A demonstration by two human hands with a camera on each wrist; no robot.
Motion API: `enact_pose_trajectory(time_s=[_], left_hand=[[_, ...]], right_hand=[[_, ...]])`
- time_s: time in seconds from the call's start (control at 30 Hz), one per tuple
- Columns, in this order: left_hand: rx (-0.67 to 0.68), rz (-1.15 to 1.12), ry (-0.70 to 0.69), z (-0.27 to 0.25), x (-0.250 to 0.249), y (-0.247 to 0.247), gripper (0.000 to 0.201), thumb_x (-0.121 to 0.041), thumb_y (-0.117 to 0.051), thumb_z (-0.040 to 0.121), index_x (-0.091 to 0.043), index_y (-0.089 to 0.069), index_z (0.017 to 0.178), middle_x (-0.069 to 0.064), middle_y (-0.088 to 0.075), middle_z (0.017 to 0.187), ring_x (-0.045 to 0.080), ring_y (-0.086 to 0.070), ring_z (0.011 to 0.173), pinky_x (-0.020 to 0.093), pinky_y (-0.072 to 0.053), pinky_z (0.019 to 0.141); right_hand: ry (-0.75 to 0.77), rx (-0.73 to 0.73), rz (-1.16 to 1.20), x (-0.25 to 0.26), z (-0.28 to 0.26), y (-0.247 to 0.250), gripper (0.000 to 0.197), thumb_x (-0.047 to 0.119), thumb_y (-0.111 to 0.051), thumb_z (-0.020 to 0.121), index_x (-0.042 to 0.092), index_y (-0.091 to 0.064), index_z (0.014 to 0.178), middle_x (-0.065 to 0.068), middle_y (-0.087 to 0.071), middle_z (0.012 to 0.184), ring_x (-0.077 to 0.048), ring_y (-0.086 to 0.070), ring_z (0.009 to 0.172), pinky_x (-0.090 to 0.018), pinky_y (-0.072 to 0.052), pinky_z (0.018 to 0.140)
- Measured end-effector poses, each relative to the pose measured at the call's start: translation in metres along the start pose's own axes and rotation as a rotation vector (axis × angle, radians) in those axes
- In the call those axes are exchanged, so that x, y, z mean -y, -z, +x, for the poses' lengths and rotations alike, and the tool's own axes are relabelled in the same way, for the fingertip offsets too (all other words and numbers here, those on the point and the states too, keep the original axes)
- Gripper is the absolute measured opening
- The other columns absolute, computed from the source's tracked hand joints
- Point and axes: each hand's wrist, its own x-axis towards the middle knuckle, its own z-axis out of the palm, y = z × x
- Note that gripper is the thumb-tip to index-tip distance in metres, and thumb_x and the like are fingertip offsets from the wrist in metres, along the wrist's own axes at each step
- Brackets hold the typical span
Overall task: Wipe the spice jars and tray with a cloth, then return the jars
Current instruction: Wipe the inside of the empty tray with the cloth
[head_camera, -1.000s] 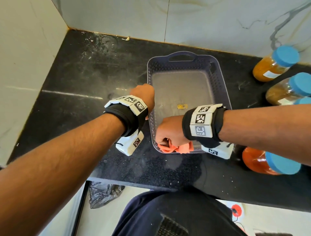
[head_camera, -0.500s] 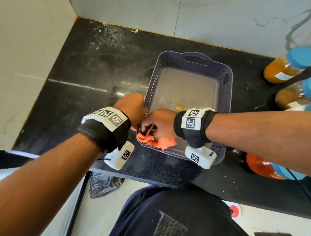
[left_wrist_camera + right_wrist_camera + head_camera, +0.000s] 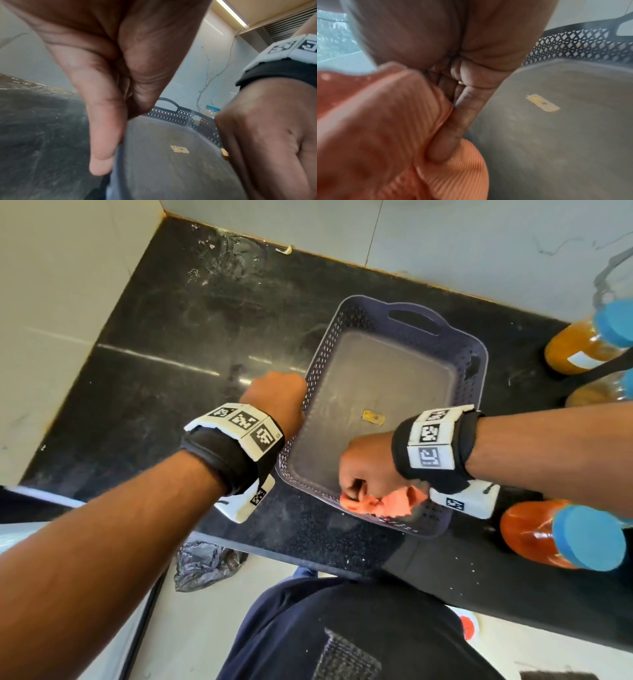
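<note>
While L hand (image 3: pixel 277 398) still grips tray (image 3: pixel 476 364) rim, R hand (image 3: pixel 366 467), clutching cloth (image 3: pixel 394 503), moved from near-left corner rightward.

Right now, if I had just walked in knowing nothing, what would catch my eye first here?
Probably the orange cloth, bunched in the right hand at the near end of the purple tray on the black counter. The left hand grips the tray's left rim. The blue-lidded spice jars of orange and yellow powders stand outside the tray, to its right.

Bright, even daylight; glare streaks the countertop (image 3: pixel 205 344); both wrist views are blurred and edge-distorted.
</note>
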Motion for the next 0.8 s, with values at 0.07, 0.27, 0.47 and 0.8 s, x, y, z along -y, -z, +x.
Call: enact_pose_trajectory(time_s=[0.07,0.27,0.47,0.8], left_hand=[[-0.008,0.008,0.003,0.001,-0.001,0.000,0.021,-0.010,-0.057,0.092,0.004,-0.061,0.107,0.028,-0.066,0.114,0.049,-0.062,0.108,0.048,-0.050,0.086],[-0.027,0.087,-0.042,0.000,0.003,0.005,0.018,-0.008,-0.054,0.094,0.004,-0.062,0.104,0.028,-0.068,0.109,0.047,-0.064,0.105,0.044,-0.047,0.079],[-0.005,0.204,-0.081,0.014,0.004,0.005,0.025,-0.010,-0.051,0.097,0.004,-0.062,0.115,0.028,-0.066,0.115,0.048,-0.063,0.108,0.047,-0.049,0.085],[-0.158,0.039,0.029,0.013,0.039,0.022,0.032,-0.034,-0.055,0.097,-0.010,-0.067,0.115,0.023,-0.069,0.116,0.046,-0.062,0.109,0.046,-0.050,0.088]], right_hand=[[0.011,-0.146,0.070,0.010,0.015,0.016,0.020,0.002,-0.059,0.086,0.017,-0.072,0.086,0.007,-0.065,0.078,-0.013,-0.055,0.072,-0.028,-0.049,0.077],[-0.009,-0.467,0.260,0.014,0.031,0.021,0.030,-0.002,-0.060,0.082,0.020,-0.074,0.098,0.007,-0.067,0.092,-0.010,-0.053,0.082,-0.017,-0.043,0.070],[-0.048,0.059,0.148,-0.002,-0.006,-0.011,0.013,0.000,-0.062,0.079,0.011,-0.070,0.080,0.007,-0.067,0.068,-0.017,-0.061,0.065,-0.023,-0.055,0.065],[-0.140,-0.474,0.164,-0.011,0.010,0.022,0.021,0.019,-0.065,0.087,0.018,-0.074,0.105,0.000,-0.073,0.105,-0.020,-0.064,0.096,-0.026,-0.045,0.078]])
